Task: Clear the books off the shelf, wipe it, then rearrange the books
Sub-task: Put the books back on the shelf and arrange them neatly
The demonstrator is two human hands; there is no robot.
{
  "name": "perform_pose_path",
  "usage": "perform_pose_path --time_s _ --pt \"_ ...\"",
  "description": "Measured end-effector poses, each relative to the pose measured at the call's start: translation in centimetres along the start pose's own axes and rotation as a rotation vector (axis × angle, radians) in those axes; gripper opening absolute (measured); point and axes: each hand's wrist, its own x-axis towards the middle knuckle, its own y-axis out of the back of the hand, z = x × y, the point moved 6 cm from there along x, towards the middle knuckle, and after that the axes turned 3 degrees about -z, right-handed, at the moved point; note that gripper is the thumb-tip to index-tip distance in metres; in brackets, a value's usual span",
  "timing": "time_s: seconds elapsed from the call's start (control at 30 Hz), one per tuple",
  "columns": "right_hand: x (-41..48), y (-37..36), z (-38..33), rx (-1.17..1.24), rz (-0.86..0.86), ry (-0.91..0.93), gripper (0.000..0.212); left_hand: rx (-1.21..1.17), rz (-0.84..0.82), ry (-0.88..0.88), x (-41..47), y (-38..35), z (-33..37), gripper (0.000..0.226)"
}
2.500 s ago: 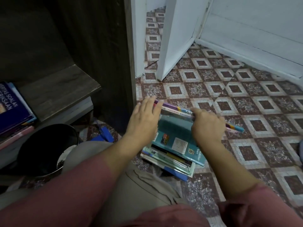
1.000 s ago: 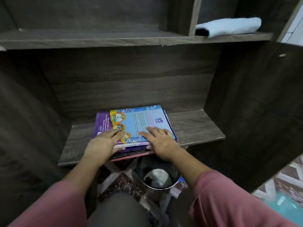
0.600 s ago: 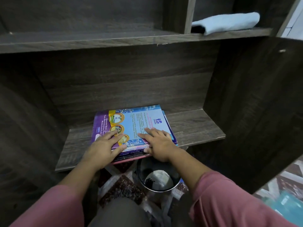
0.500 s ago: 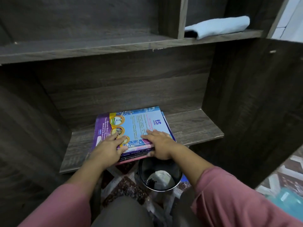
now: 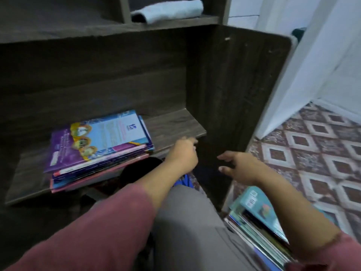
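A stack of thin books (image 5: 99, 145) with a purple and blue cover on top lies flat on the low dark wooden shelf (image 5: 173, 126), overhanging its front edge. My left hand (image 5: 183, 153) hovers at the shelf's front edge, right of that stack, fingers loosely curled and holding nothing. My right hand (image 5: 240, 166) is in the air further right, fingers spread, empty. A second pile of books (image 5: 259, 218) with a teal cover on top sits on the tiled floor at the lower right, partly hidden by my right forearm.
A folded light blue cloth (image 5: 168, 10) lies on the upper shelf. A black bin (image 5: 140, 169) stands under the low shelf. The cabinet's dark side panel (image 5: 244, 90) rises between shelf and patterned floor tiles (image 5: 316, 145). A white door (image 5: 304, 61) stands at right.
Both hands have come off the shelf stack and moved right, empty. The view has swung right, bringing the floor pile and tiles into sight.
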Motion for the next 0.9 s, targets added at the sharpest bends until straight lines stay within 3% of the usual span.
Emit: perform_pose_path --time_s 0.17,0.33,0.47,0.6,0.73,0.9 --pt "-5.5 -1.4 12.5 -0.072 -0.099 -0.333 0.048 -0.116 -0.250 -0.179 0.0 -8.9 9.7 0.035" --pt "-8.5 -7.5 20.2 -0.046 -0.217 -0.492 0.053 -0.156 -0.399 -0.232 -2.5 -17.1 13.7 0.040" --pt "-8.7 -13.0 22.8 -0.127 -0.238 -0.512 0.072 0.076 -0.553 -0.260 -3.7 -21.4 10.9 0.047" --pt "-9.3 -17.3 24.2 -0.238 -0.147 -0.523 0.098 0.190 -0.512 -0.242 -1.7 -22.0 9.6 0.038" --pt "-9.3 -18.1 25.0 -0.266 -0.014 -0.528 0.089 0.256 -0.568 -0.218 -1.9 -23.3 9.1 0.038" --pt "-8.6 -17.2 25.5 -0.174 -0.093 -0.479 0.080 0.267 -0.573 -0.212 -1.9 -23.9 9.5 0.037"
